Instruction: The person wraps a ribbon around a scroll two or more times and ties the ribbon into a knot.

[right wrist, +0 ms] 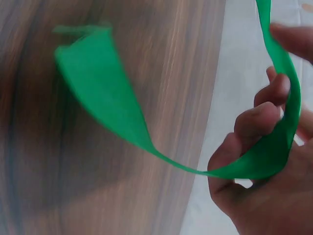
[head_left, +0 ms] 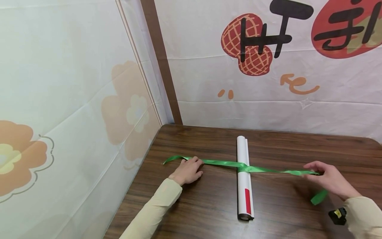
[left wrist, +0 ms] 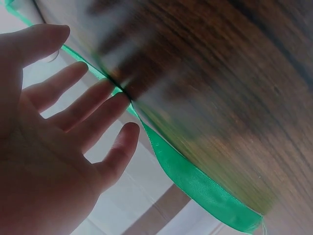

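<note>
A green ribbon (head_left: 221, 162) crosses a rolled white paper tube (head_left: 242, 152) and is tied or wrapped around its middle. The tube lies lengthwise on the table, with a red patch on its near half and a dark end. My left hand (head_left: 187, 171) rests at the ribbon's left stretch, fingertips right at the band; in the left wrist view its fingers are spread and loosely bent beside the ribbon's free end (left wrist: 205, 191). Off to the right, my right hand (head_left: 328, 179) holds the ribbon's other end with curled fingers, and the tail (right wrist: 98, 73) hangs below the palm.
The wooden table (head_left: 209, 202) has a dark brown grain. A printed white cloth (head_left: 197, 79) stands behind its far edge, and another cloth (head_left: 74, 83) with flowers runs along the left side. A small black and yellow object (head_left: 338, 215) sits by the right cuff.
</note>
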{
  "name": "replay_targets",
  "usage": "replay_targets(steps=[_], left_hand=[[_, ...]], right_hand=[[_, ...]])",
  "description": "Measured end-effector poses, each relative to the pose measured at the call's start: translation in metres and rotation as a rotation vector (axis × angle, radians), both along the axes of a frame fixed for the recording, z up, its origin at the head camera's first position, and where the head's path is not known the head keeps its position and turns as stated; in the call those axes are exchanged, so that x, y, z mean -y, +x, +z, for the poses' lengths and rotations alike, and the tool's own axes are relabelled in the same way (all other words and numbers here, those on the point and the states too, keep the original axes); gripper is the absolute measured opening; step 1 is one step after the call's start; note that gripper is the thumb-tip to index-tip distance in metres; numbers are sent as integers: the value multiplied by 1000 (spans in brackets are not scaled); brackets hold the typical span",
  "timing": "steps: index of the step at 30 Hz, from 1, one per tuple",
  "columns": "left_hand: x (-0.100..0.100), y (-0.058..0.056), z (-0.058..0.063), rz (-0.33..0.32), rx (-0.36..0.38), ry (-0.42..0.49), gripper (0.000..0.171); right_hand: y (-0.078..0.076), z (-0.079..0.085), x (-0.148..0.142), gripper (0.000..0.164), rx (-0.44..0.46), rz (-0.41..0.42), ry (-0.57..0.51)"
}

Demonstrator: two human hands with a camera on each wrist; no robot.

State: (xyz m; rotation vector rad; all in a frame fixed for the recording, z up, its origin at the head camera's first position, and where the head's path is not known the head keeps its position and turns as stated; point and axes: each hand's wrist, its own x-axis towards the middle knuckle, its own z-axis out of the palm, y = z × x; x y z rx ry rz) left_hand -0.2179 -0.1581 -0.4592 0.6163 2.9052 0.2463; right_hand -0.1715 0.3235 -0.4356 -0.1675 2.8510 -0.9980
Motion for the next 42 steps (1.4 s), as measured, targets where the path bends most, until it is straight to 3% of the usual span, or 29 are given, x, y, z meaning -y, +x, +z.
replay_targets(steps=[7,12,22,32,42], left_hand=[[2,0,1,3,5,-3,38],[2,1,2,2,13,-2,40],[3,2,3,-4,14,5,40],[3,3,2,-9,20,18,40],[3,2,3,-10,57,50,39]], right_hand=[[-2,-4,-17,43,20,-63,8],[-4,-8,-30,56,65,-170,-11],[-3,-12,-33,49,-17,-365,48],[-2,-18,-43,49,-29,-375,137],[-4,-27,-46,46,111,-471,145]])
